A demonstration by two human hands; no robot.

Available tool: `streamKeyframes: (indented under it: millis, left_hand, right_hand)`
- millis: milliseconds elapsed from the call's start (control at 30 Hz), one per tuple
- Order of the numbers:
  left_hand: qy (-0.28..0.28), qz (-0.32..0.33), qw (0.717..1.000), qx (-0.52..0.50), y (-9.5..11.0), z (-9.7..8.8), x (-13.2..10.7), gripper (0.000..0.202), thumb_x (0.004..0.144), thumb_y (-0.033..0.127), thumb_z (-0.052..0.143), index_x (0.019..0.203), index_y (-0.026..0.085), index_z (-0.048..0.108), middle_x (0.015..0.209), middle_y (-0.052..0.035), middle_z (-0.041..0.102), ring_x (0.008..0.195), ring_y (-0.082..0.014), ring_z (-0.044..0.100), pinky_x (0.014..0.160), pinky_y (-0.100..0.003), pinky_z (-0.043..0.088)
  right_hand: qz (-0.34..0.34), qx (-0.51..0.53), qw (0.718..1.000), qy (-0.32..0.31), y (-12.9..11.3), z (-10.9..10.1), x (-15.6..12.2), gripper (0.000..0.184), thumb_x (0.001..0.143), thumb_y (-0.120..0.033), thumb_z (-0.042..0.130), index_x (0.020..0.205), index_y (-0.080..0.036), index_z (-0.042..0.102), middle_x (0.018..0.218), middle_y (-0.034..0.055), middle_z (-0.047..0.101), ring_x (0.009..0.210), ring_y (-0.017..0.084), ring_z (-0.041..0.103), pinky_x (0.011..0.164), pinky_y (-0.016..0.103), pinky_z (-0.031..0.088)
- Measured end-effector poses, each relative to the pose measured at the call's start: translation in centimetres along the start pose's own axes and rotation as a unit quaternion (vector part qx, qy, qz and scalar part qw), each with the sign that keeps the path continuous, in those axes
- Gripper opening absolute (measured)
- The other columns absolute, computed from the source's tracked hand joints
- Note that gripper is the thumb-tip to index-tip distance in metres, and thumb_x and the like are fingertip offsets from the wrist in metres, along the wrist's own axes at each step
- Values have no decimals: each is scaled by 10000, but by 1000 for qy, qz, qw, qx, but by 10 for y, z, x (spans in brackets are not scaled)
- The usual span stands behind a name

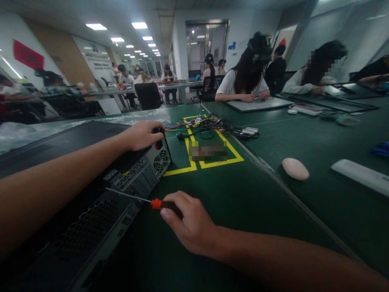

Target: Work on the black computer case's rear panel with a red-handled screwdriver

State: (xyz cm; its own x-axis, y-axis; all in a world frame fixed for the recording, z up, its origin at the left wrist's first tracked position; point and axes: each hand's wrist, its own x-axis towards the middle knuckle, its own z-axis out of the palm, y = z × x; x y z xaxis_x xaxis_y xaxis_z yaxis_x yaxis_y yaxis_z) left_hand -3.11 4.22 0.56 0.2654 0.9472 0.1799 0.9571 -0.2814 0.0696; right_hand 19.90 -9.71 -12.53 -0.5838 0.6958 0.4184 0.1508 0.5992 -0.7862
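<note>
A black desktop computer case lies on the green table at the left, its rear panel with vents and ports turned toward the right. My left hand reaches across it and grips its far rear corner, fingers bent over the edge beside a fan grille. In my right hand is a screwdriver with a black and orange handle, its thin shaft pointing left. The tip is close to the rear panel near the slot covers; whether it touches a screw I cannot tell.
Tangled cables lie beyond yellow tape marks with a blurred-out object inside. To the right are a pale computer mouse and a long white object. Across the table, co-workers handle flat panels. Clear plastic wrap lies behind the case.
</note>
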Motion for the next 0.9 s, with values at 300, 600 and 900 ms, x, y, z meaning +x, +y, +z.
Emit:
streamKeyframes:
  millis: [300,600,900]
  left_hand:
    - [1,7,1000,-2,0,0,0,586,840,490,444,1252,173,715,1190,-123,746,1101,-326,675,993,-430,499]
    - [-3,2,1000,3,0,0,0,587,844,488,440,1263,176,707,1209,-118,740,1110,-324,670,996,-430,500]
    - [-1,4,1000,1,0,1,0,575,840,463,444,1254,166,709,1234,-120,734,1127,-325,669,1027,-450,495]
  right_hand:
    - [16,-19,999,-21,-6,0,-3,236,1028,-389,517,1187,-218,557,975,44,695,789,197,645,717,332,488]
    - [23,0,1000,5,1,6,-2,134,940,-265,604,1065,-224,576,919,22,682,757,179,637,699,314,485]
    - [-36,-5,997,61,7,2,0,194,1009,-353,598,1111,-200,660,948,39,673,816,185,627,767,324,498]
